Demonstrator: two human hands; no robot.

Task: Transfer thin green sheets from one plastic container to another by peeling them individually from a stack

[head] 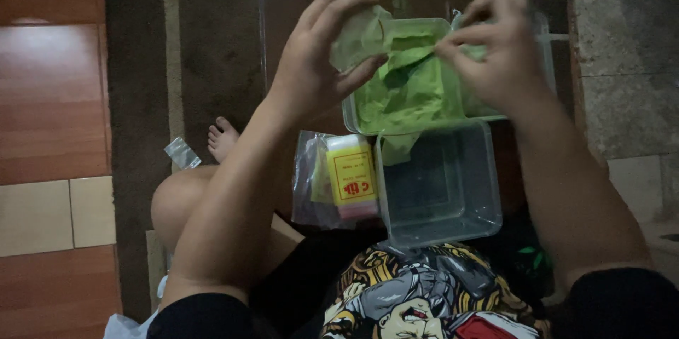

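Observation:
My left hand (318, 56) and my right hand (495, 49) both pinch a crumpled sheet of green paper (407, 88) and hold it over a clear plastic container (348, 116). The left fingers grip the sheet's pale upper left corner; the right fingers pinch its upper right edge. The paper fills most of that container. A second clear plastic container (438, 190), with nothing in it, sits just below, nearer my body.
A clear bag with a yellow and red packet (350, 180) lies left of the empty container. A small clear plastic wrapper (182, 153) lies on the dark rug (212, 49) near my bare foot (223, 137). Wooden floor is at left, stone tiles at right.

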